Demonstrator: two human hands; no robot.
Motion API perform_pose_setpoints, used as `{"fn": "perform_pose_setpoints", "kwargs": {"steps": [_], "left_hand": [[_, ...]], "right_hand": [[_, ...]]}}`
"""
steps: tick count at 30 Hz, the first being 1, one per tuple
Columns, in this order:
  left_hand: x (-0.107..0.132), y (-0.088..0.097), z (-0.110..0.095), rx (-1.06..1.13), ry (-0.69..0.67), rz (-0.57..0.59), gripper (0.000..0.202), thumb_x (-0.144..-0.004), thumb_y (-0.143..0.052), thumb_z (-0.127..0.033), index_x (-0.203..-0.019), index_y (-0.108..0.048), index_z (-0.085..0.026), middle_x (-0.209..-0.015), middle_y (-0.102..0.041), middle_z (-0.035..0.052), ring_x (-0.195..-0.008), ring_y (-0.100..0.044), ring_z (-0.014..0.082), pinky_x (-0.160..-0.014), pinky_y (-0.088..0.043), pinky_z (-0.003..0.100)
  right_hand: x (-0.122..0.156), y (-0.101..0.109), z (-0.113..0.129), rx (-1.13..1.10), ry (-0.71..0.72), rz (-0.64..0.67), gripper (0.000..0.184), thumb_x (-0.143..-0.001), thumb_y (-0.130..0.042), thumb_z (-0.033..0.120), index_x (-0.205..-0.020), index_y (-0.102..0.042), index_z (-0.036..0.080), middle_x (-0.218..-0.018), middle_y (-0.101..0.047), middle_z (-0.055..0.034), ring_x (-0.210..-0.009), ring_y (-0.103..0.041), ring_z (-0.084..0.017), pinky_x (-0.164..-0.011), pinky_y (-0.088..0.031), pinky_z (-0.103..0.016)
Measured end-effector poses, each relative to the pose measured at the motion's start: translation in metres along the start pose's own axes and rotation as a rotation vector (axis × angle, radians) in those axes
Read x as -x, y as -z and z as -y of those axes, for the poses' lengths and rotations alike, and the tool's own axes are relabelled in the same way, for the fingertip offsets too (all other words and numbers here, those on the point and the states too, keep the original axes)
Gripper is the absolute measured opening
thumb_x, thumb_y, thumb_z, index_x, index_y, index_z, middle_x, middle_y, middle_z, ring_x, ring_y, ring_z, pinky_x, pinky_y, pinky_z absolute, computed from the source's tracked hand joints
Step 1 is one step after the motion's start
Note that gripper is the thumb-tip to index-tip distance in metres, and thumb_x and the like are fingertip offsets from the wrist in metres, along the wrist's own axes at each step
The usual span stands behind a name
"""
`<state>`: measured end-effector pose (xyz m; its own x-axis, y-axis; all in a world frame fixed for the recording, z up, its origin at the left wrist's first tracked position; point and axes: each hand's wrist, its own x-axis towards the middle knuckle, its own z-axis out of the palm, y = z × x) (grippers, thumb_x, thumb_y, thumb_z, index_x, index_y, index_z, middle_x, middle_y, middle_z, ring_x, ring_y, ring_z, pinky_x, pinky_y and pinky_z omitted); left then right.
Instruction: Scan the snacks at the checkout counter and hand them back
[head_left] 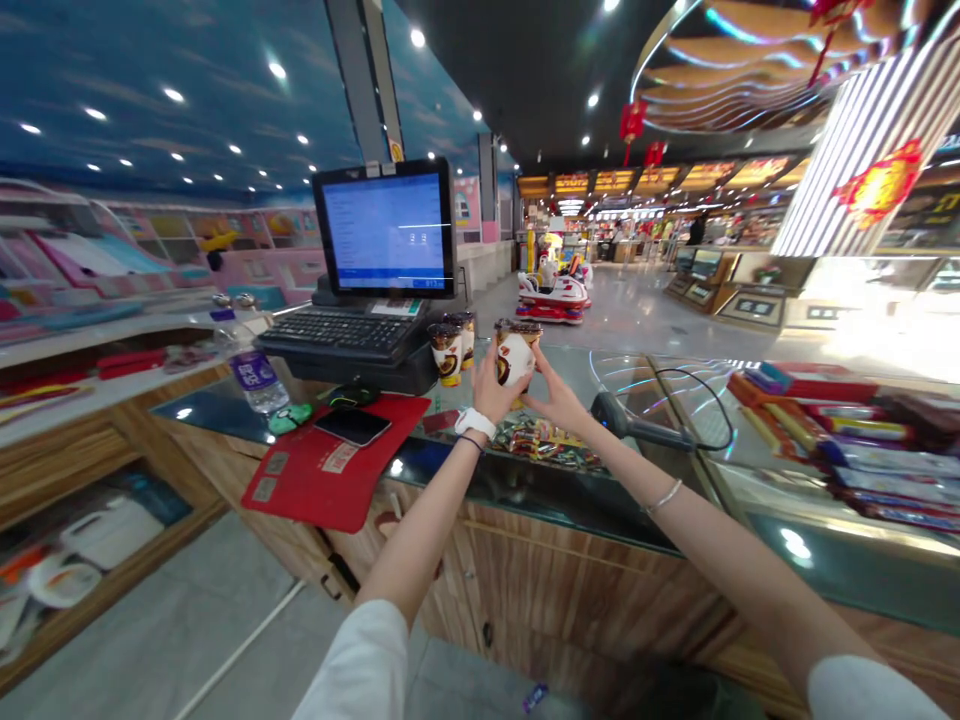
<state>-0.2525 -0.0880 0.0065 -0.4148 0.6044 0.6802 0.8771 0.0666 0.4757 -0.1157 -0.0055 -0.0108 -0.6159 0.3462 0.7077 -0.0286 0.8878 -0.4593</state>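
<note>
Up at twelve o'clock, the left hand [491, 392] and right hand [559, 397] cup a brown-and-white paper cup [516, 358] from both sides, fingers spread and wrapped around it, keeping it upright above the glass counter [480, 480]! Two matching cups [454, 345] stand just left, beside the keyboard [337, 332]; a barcode scanner [637, 425] lies at two o'clock.

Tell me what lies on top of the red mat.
A black smartphone lies on the red mat; the part of the mat beneath the phone is covered and cannot be seen.
</note>
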Motion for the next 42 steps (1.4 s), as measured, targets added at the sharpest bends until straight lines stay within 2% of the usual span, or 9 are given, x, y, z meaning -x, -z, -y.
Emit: {"fn": "perform_pose_setpoints", "kwargs": {"steps": [5,7,12,17,23,28,31,36,42], "left_hand": [[-0.015,-0.020,-0.029,-0.058,-0.163,0.100,0.086,-0.083,-0.071,-0.042,-0.156,-0.027,-0.027,-0.125,-0.063,0.0079,-0.120,-0.058,0.0263,-0.121,-0.025,0.054],[-0.019,-0.028,-0.037,-0.125,-0.270,0.151,0.082,-0.082,-0.071,-0.038,-0.154,-0.033,-0.031,-0.120,-0.063,0.0051,-0.118,-0.059,0.0257,-0.123,-0.017,0.057],[-0.022,-0.053,-0.057,-0.234,-0.524,0.248,0.073,-0.081,-0.071,-0.028,-0.148,-0.044,-0.033,-0.126,-0.060,0.0064,-0.121,-0.057,0.0264,-0.125,-0.007,0.058],[-0.016,-0.071,-0.068,-0.271,-0.644,0.232,0.064,-0.085,-0.064,-0.026,-0.147,-0.047,-0.027,-0.132,-0.061,0.0079,-0.134,-0.047,0.0300,-0.126,-0.012,0.057],[-0.013,-0.075,-0.069,-0.232,-0.709,0.148,0.059,-0.088,-0.059,-0.022,-0.146,-0.047,-0.026,-0.138,-0.061,0.0070,-0.133,-0.050,0.0287,-0.126,-0.013,0.055],[-0.022,-0.074,-0.056,-0.141,-0.582,0.049,0.071,-0.084,-0.068,-0.049,-0.146,-0.045,-0.023,-0.146,-0.053,0.0124,-0.139,-0.045,0.0340,-0.125,-0.013,0.057],[-0.028,-0.079,-0.041,-0.088,-0.516,0.079,0.078,-0.079,-0.072,-0.055,-0.144,-0.047,-0.020,-0.143,-0.056,0.0148,-0.137,-0.046,0.0357,-0.123,-0.018,0.058],[-0.030,-0.090,-0.029,0.002,-0.518,0.140,0.054,-0.080,-0.073,-0.048,-0.126,-0.061,-0.023,-0.119,-0.072,0.0095,-0.118,-0.063,0.0306,-0.123,-0.018,0.059],[-0.027,-0.081,-0.035,0.021,-0.659,0.039,0.033,-0.087,-0.066,-0.032,-0.119,-0.063,-0.027,-0.125,-0.069,0.0061,-0.122,-0.061,0.0276,-0.125,-0.013,0.060]], "right_hand": [[0.024,0.066,-0.024,0.229,-0.074,-0.223,0.060,-0.090,-0.050,0.028,-0.149,-0.040,0.024,-0.138,-0.058,-0.0101,-0.130,-0.052,-0.027,-0.113,-0.040,-0.048],[0.031,0.093,-0.032,0.340,-0.103,-0.324,0.058,-0.091,-0.052,0.032,-0.147,-0.042,0.024,-0.138,-0.056,-0.0117,-0.132,-0.050,-0.029,-0.113,-0.039,-0.050],[0.044,0.138,-0.041,0.544,-0.023,-0.139,0.072,-0.087,-0.061,0.035,-0.153,-0.033,0.026,-0.157,-0.037,-0.0088,-0.146,-0.033,-0.029,-0.119,-0.031,-0.050],[0.056,0.136,-0.042,0.803,-0.016,-0.032,0.071,-0.086,-0.062,0.030,-0.152,-0.036,0.024,-0.158,-0.038,-0.0083,-0.150,-0.026,-0.032,-0.123,-0.018,-0.058],[0.055,0.126,-0.039,0.947,0.025,-0.058,0.059,-0.087,-0.059,0.022,-0.144,-0.047,0.016,-0.145,-0.055,-0.0135,-0.140,-0.043,-0.032,-0.122,-0.017,-0.060],[0.059,0.139,-0.044,0.959,0.008,-0.129,0.054,-0.088,-0.055,0.020,-0.142,-0.048,0.016,-0.145,-0.055,-0.0123,-0.139,-0.044,-0.030,-0.121,-0.020,-0.058],[0.066,0.145,-0.052,0.955,0.004,-0.136,0.054,-0.088,-0.054,0.019,-0.141,-0.049,0.017,-0.146,-0.055,-0.0124,-0.139,-0.044,-0.029,-0.121,-0.021,-0.058],[0.068,0.145,-0.057,0.970,-0.033,-0.135,0.050,-0.086,-0.055,0.017,-0.136,-0.053,0.016,-0.144,-0.056,-0.0137,-0.137,-0.045,-0.029,-0.121,-0.022,-0.057],[0.063,0.141,-0.046,0.986,-0.024,-0.081,0.065,-0.082,-0.059,0.019,-0.145,-0.044,0.018,-0.151,-0.048,-0.0123,-0.145,-0.035,-0.032,-0.122,-0.016,-0.060]]}}
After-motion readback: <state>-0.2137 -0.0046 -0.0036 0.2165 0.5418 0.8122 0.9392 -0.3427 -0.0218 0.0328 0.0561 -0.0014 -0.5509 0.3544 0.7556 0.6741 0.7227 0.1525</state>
